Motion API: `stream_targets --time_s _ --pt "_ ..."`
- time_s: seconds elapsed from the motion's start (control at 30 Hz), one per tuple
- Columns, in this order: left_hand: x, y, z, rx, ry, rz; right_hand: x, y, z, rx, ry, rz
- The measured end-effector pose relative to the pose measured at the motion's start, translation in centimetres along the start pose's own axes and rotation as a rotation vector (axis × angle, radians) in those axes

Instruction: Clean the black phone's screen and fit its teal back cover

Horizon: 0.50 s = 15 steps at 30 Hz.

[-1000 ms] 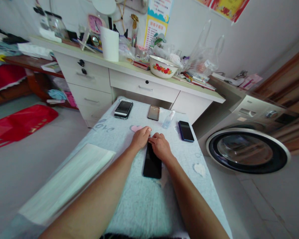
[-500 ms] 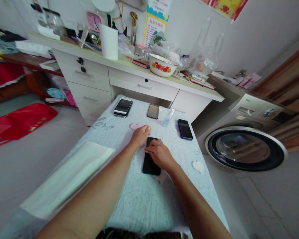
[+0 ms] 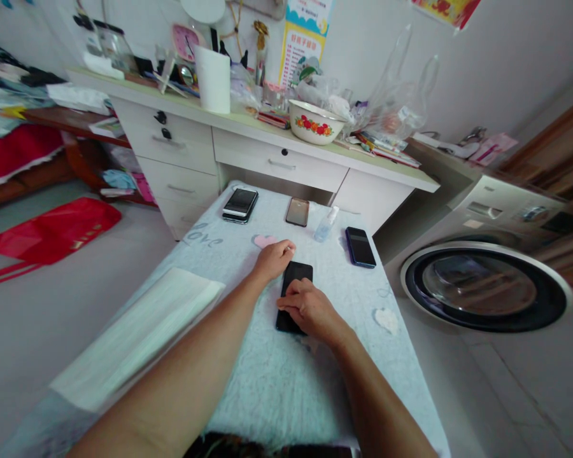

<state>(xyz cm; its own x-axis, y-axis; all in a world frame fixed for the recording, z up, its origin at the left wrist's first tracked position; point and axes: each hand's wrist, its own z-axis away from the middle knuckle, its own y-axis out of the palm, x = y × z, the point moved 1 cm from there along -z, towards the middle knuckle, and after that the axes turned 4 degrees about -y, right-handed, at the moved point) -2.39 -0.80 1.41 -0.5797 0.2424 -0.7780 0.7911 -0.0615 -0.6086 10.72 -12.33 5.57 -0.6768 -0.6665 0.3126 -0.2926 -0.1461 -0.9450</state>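
A black smartphone lies flat, screen up, on the cloth-covered table in front of me. My right hand is over its screen, fingers bent and pressed together at the left edge; whatever they may hold is hidden. Beside the phone's upper left corner rests my left hand, closed, its fingertips turned away from view. Farther back are a clear phone case with a dark rim and a small clear spray bottle.
Two stacked phones lie at the back left, and a blue-edged phone at the right. White folded sheets lie along the left side. Beyond stand a cluttered desk and, at right, a washing machine.
My right hand has slid down the phone's screen, towards me, uncovering more of its upper part. The left hand stays by the upper corner. The whole view has shifted slightly.
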Motion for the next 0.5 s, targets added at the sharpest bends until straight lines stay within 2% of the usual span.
stream_targets --time_s 0.13,0.5 --pt "-0.1 0.1 0.0 0.010 -0.015 -0.014 0.0 0.1 0.2 -0.009 -0.003 -0.023" --pt "0.5 0.6 -0.4 0.002 0.002 -0.073 -1.2 1.1 -0.8 -0.100 0.184 0.077"
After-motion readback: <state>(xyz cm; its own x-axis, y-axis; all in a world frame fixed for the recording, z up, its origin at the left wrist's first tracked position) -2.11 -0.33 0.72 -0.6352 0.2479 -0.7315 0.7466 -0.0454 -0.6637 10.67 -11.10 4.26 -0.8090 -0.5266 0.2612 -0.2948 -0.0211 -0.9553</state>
